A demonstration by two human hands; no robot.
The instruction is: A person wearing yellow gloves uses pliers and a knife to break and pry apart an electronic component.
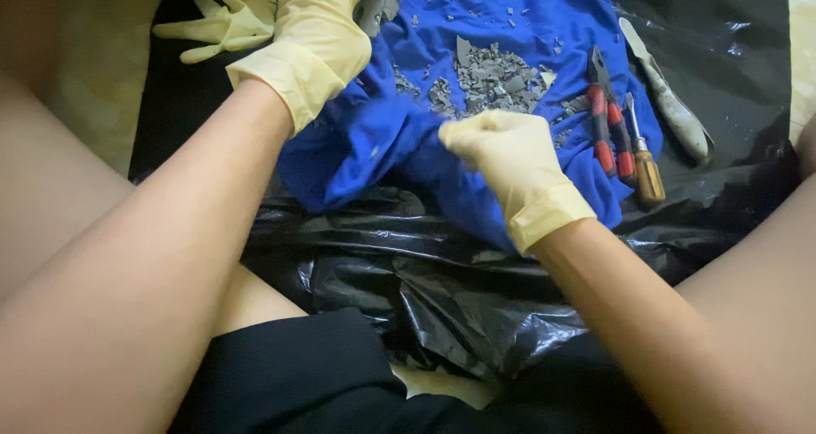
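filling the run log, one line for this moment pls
left hand: on blue cloth | right hand: pinched shut over grey fragments | pliers, screwdriver: idle

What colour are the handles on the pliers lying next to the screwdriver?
Red with black bands, clearest in the head view: the pliers lie on the blue cloth, left of the wooden-handled screwdriver.

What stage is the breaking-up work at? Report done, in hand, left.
Done: a pile of grey fragments lies on the blue cloth, pliers and screwdriver set aside. In hand: the right hand pinches something small; the left hand holds a grey piece. Left: that piece looks unbroken.
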